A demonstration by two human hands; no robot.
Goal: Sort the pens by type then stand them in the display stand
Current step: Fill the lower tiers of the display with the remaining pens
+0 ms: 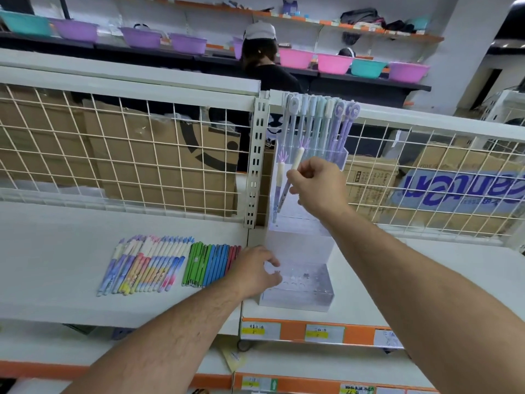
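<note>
The display stand (299, 245) is clear acrylic, stepped in tiers, and sits at the centre of the frame on a white shelf (85, 237), against a wire grid back (113, 155). Its top tier, upper centre, holds a row of upright pastel pens (321, 118) in pale blue, mint, cream and lilac. One slim pen with a cream cap (279, 180) stands alone in the tier below.

The right hand (315, 184), just right of centre, holds another cream-capped pen (295, 162). It is tilted, with a small purple topper at its upper end and its tip low over the middle tier. The fingers (294, 177) are curled, pinching the barrel against the thumb.

The left hand (255, 270), lower centre, rests at the stand's lower left corner. Its fingers (274, 263) are bent over the edge of the lowest tier and hold it.

At lower left, the sorted pens (159, 263) lie flat, side by side on the shelf: patterned pastel ones on the left, then green, blue and red ones next to the left hand.
</note>
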